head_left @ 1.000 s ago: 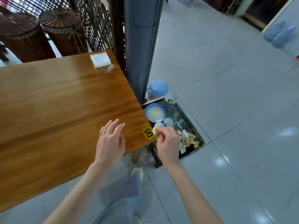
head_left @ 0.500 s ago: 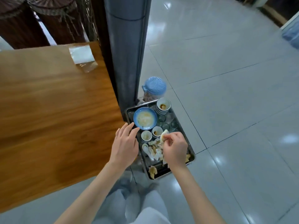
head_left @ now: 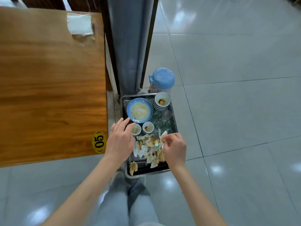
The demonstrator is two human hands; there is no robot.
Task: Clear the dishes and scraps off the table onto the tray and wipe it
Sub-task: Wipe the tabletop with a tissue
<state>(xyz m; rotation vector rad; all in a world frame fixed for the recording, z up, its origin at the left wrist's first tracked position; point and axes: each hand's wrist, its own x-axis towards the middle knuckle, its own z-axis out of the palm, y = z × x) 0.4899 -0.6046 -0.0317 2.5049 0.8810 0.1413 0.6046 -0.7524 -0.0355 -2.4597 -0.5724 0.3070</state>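
A metal tray (head_left: 173, 115) sits low beside the wooden table (head_left: 48, 88). It holds a blue plate (head_left: 139, 110), a stack of small bowls (head_left: 162, 101), two small cups (head_left: 148, 127), clear glasses (head_left: 162, 119) and a heap of soiled napkins and scraps (head_left: 149, 148). My right hand (head_left: 175, 148) hovers over the heap, fingers pinched on a crumpled napkin (head_left: 163, 136). My left hand (head_left: 119, 141) is open above the tray's left edge, fingertips near the blue plate.
A grey pillar (head_left: 130, 46) rises just behind the tray. A jar with a blue shell-shaped lid (head_left: 162, 79) stands behind the tray. A clear card holder (head_left: 80, 24) lies at the table's far corner, a yellow "05" sticker (head_left: 98, 142) at its near corner. Tiled floor spreads to the right.
My view has swung from the table down onto the tray. Both hands left the table edge and now hang over the tray, the right still pinching the napkin.
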